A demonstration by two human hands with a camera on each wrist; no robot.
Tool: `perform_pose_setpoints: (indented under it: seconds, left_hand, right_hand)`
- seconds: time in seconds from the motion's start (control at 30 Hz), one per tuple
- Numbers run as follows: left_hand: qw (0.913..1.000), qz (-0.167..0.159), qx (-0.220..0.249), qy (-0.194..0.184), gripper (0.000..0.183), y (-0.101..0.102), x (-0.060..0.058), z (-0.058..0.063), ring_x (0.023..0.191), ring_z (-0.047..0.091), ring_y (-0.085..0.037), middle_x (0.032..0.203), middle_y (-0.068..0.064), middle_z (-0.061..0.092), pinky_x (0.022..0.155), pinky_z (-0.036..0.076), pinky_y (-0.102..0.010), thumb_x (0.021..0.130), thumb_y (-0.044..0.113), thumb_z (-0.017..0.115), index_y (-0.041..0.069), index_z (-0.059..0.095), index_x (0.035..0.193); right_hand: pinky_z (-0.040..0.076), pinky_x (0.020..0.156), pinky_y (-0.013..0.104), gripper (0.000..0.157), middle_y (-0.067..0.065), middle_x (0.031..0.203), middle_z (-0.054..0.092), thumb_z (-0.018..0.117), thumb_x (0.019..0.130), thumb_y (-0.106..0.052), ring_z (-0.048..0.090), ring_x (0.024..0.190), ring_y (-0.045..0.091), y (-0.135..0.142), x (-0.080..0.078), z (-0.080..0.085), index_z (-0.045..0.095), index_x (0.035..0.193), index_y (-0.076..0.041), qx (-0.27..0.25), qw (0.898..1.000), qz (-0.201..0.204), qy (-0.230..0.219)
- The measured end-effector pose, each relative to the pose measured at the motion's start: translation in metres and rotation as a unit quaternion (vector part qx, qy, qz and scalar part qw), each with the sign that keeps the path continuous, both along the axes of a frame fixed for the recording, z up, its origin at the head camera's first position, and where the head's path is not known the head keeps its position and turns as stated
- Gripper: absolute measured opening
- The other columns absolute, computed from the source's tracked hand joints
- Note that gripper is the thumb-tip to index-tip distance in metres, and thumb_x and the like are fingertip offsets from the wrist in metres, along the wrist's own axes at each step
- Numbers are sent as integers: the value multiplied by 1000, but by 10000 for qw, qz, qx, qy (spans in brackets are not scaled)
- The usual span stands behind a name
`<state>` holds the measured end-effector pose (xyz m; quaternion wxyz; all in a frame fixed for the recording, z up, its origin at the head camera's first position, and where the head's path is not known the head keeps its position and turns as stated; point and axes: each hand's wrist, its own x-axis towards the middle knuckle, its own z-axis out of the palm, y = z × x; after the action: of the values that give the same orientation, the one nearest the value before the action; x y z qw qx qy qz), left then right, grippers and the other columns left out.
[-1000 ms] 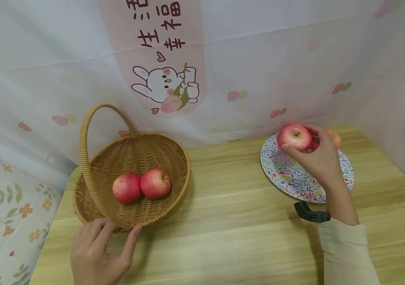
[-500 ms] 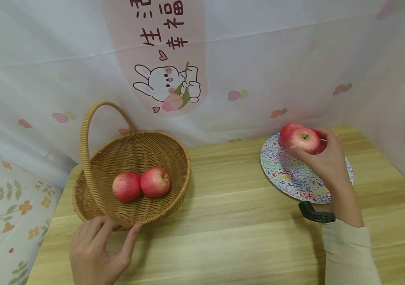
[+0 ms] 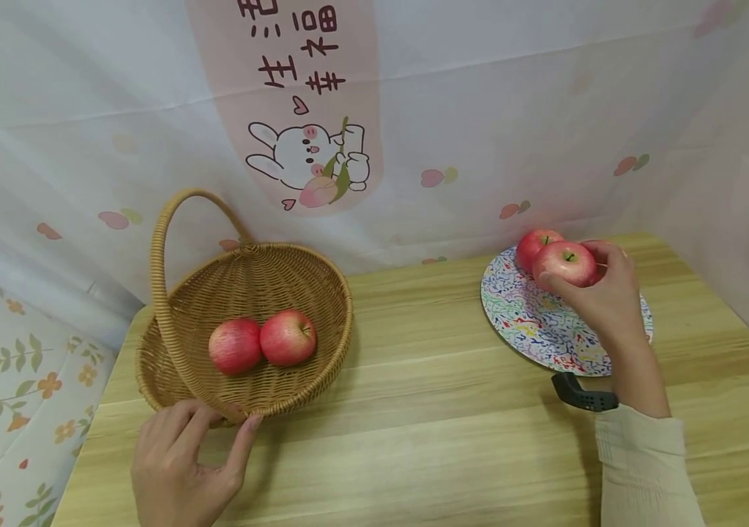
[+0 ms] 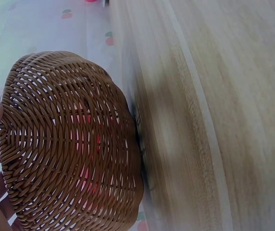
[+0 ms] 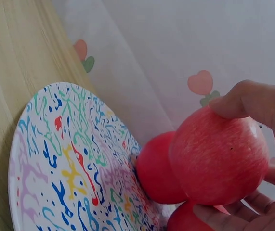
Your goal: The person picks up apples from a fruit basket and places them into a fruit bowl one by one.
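My right hand grips a red apple by its sides, over the back part of a round patterned plate. A second apple sits just behind it on the plate. The right wrist view shows a third apple, partly hidden below the held apple and the fingers. At the other side, my left hand pinches the near rim of a wicker basket, where the handle joins. Two red apples lie side by side inside that basket.
The basket's tall arched handle rises over its left part. Behind the wooden table hangs a printed cloth. A black wrist strap is on my right wrist, close to the plate's near edge.
My right hand has shifted slightly right and nearer with its apple, and the apple behind has come into view on the plate. My left hand keeps its place on the basket rim.
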<state>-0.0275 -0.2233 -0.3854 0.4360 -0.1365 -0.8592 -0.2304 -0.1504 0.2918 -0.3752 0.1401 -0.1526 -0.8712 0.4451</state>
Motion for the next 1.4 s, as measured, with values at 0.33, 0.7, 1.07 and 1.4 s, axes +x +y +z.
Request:
perform_pose_setpoints:
  seconds: [0.33, 0.7, 1.07, 1.4]
  left_hand:
    - [10000, 1, -27, 11, 61, -1, 0, 0, 63, 52, -25, 72, -8, 63, 71, 35, -36, 98, 61, 65, 6, 68, 70]
    - [10000, -4, -42, -24, 61, -3, 0, -1, 64, 54, -26, 73, -8, 64, 72, 36, -36, 98, 61, 65, 7, 69, 71]
    - [10000, 7, -77, -10, 61, -4, -1, -1, 63, 53, -25, 73, -8, 63, 71, 36, -35, 98, 61, 64, 7, 68, 70]
    - [10000, -32, -54, 20, 61, -3, 0, -3, 62, 53, -25, 72, -7, 63, 71, 36, -34, 97, 61, 65, 7, 68, 69]
  right_hand:
    - [44, 85, 10, 73, 6, 139, 49, 84, 88, -20, 48, 116, 12, 3, 1, -3, 47, 148, -3, -187, 9991, 173, 333]
    - [51, 108, 34, 85, 17, 157, 36, 80, 92, -30, 44, 133, 33, 5, 7, -8, 34, 158, 0, -207, 9990, 243, -302]
    - [48, 83, 8, 88, 19, 157, 41, 81, 92, -27, 46, 129, 31, 10, 7, -16, 33, 162, -3, -204, 9986, 438, -235]
    - [43, 81, 6, 83, 21, 149, 50, 83, 90, -26, 50, 121, 25, 12, 6, -19, 41, 156, 1, 67, 9988, 461, -161]
